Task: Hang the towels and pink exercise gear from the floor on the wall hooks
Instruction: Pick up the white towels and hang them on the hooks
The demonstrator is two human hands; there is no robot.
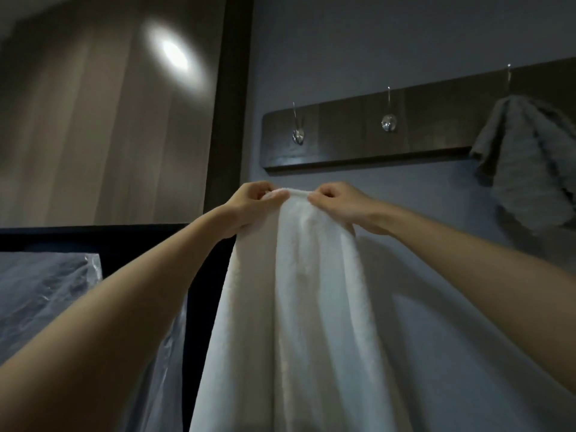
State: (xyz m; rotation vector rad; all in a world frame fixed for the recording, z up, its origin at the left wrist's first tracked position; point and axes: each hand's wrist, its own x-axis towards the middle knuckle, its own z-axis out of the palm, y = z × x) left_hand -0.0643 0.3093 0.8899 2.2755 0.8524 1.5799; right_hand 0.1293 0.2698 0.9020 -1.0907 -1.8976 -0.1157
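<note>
**Towel held below hooks**

One white towel (305, 291) hung at frame centre, below one rail (343, 148) at upper right, where one grey towel (526, 169) draped. The left hand (249, 207) and right hand (343, 207) each pinched the white towel's top edge. Two bare hooks (297, 135) gleamed.

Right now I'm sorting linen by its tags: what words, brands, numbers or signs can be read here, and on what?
None can be read. The white towel shows no tag or print on the side in view; nor do the grey towel, the wooden hook rail or the clear plastic sheet.
</note>
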